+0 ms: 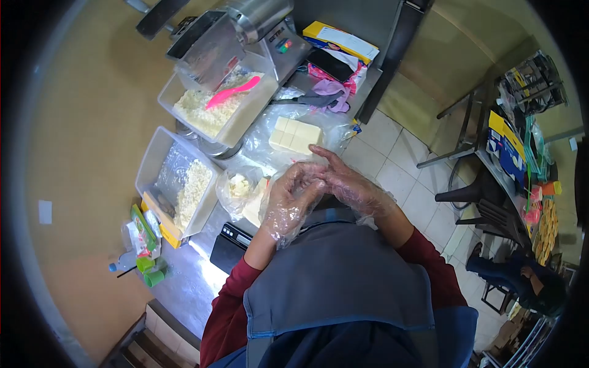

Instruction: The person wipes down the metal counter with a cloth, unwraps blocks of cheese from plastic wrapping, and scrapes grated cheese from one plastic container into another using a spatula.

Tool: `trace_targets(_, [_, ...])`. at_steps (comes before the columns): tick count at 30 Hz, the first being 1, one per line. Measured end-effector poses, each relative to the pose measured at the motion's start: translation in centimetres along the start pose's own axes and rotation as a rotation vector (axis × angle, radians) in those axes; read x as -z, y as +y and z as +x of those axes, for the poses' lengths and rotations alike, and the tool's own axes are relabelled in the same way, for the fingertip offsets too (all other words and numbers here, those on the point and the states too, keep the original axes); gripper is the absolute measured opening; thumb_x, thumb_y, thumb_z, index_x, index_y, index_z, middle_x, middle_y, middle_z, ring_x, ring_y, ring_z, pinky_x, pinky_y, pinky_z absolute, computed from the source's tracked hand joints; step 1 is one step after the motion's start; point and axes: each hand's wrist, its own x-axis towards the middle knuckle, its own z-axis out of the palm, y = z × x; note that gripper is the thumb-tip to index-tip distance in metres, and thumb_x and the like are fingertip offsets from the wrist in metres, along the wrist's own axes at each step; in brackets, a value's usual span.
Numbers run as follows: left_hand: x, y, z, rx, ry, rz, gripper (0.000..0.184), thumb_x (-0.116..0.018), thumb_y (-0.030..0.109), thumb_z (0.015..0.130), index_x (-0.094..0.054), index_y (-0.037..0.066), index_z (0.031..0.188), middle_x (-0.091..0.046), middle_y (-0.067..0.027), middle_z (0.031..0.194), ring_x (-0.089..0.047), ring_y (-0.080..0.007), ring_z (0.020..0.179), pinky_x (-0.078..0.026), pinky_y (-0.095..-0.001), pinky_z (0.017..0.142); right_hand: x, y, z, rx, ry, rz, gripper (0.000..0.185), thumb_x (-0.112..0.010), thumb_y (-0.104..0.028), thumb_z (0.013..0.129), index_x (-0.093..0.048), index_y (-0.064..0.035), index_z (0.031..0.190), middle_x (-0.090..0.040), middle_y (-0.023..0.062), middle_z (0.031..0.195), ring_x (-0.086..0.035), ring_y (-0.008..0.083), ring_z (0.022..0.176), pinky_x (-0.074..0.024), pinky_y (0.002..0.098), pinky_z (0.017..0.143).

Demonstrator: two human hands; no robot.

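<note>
Both of my hands wear clear plastic gloves and meet in front of the apron. My left hand (291,199) is curled, its fingertips touching the other hand. My right hand (353,187) reaches across with bent fingers, its index finger stretched toward a white block scored into pieces (296,135) on clear plastic. Anything between the fingers is too small to make out. Beside my left hand lie a bag with white crumbs (239,186) and another pale block (253,211).
One tub of white shreds (195,190) stands at the left; another tub (211,113) holds a pink spatula (233,92) under a machine (261,21). A black scale (230,247) is near my left forearm. A phone (331,65) lies farther back. Another person (521,279) sits far right.
</note>
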Motion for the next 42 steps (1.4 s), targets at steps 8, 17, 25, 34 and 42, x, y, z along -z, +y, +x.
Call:
trace_targets(8, [1.6,-1.3,-0.9,-0.053,0.039,0.231,0.007,-0.061,0.006,0.091,-0.055,0.002,0.092,-0.059,-0.0015,0.087,-0.054,-0.0081,0.082,-0.044,-0.0239,0.076,-0.2,1.4,0.9,-0.055,-0.052,-0.11,0.068,-0.05,-0.031,0.095,-0.014,-0.0093,0.149,-0.031,0.0144,0.146,-0.037,0.0231,0.131,-0.0288,0.037,0.109])
trace_targets(17, [3.4,-0.6,-0.3,0.031,0.216,-0.506,0.049,-0.048,0.037,0.096,-0.043,0.002,0.131,-0.055,-0.0115,0.12,-0.055,-0.0197,0.106,-0.042,-0.033,0.092,0.9,0.6,2.8,0.026,0.001,0.016,0.055,-0.049,-0.032,0.097,-0.029,-0.0087,0.142,-0.044,0.0148,0.132,-0.045,0.023,0.12,-0.0363,0.0371,0.102])
trace_targets(25, [1.8,0.8,1.3,0.092,0.082,-0.537,0.068,-0.037,0.052,0.096,-0.033,0.0,0.14,-0.048,-0.017,0.133,-0.05,-0.0243,0.117,-0.039,-0.0353,0.099,2.1,-1.5,4.1,0.301,0.104,-0.516,0.039,-0.053,-0.02,0.096,-0.04,-0.0042,0.129,-0.052,0.0111,0.115,-0.052,0.0192,0.107,-0.0414,0.0318,0.093])
trace_targets(34, [0.3,1.4,4.0,0.042,0.073,-0.723,0.088,-0.024,0.073,0.088,-0.012,0.012,0.151,-0.023,-0.0172,0.152,-0.039,-0.0337,0.13,-0.034,-0.0396,0.103,6.9,-6.3,6.4,0.391,0.218,-0.795,0.016,-0.052,-0.012,0.094,-0.049,-0.0036,0.107,-0.052,0.0068,0.101,-0.052,0.0144,0.095,-0.041,0.0295,0.088])
trace_targets(42, [-0.6,1.4,5.9,-0.053,0.447,-0.539,0.082,-0.015,0.072,0.09,-0.003,0.019,0.152,-0.009,-0.0132,0.156,-0.023,-0.0345,0.139,-0.02,-0.0482,0.11,3.0,-10.0,8.8,0.309,-0.246,-0.789,0.045,-0.064,-0.019,0.085,-0.046,-0.0016,0.124,-0.055,0.0113,0.113,-0.054,0.02,0.102,-0.0426,0.0338,0.091])
